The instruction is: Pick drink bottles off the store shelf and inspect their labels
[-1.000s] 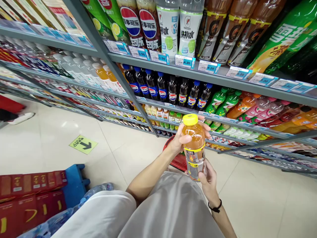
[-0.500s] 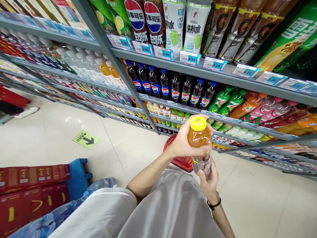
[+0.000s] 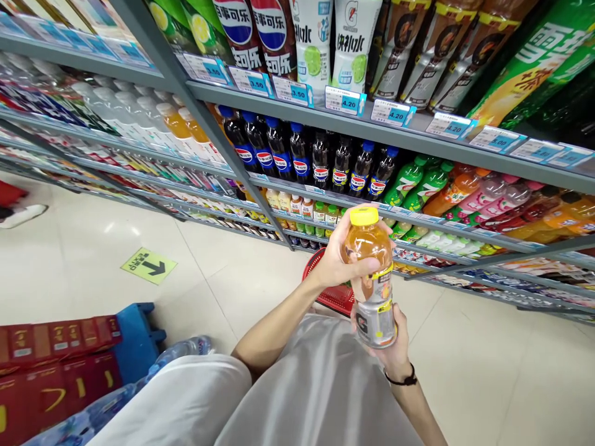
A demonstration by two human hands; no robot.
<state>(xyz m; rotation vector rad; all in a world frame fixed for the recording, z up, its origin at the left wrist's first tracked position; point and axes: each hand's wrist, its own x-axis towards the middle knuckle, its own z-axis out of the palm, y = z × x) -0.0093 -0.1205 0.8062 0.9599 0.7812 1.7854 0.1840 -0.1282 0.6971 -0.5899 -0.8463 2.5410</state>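
Observation:
Between my two hands is a sports drink bottle (image 3: 372, 291) with a yellow cap, amber liquid and a silver label marked with a G. My left hand (image 3: 337, 257) wraps round its upper part, thumb across the front. Lower down, my right hand (image 3: 395, 344) grips the base from below and the right side, its fingers partly hidden behind the bottle. A black band circles my right wrist. Below and behind the bottle, a red basket (image 3: 320, 297) stands on the floor, partly covered by my left hand and the bottle.
Ahead, a grey shelf (image 3: 297, 114) carries rows of drink bottles with price tags. A yellow floor sign (image 3: 149, 266) with an arrow lies to the left. Red cartons (image 3: 51, 378), a blue pallet (image 3: 134, 337) and wrapped water bottles (image 3: 186, 350) are at lower left. A person's shoe (image 3: 25, 215) shows at far left.
The bottle has turned in my hands, so more of its label faces me. My right hand has shifted to its base, and my left thumb sits higher. The view has shifted slightly.

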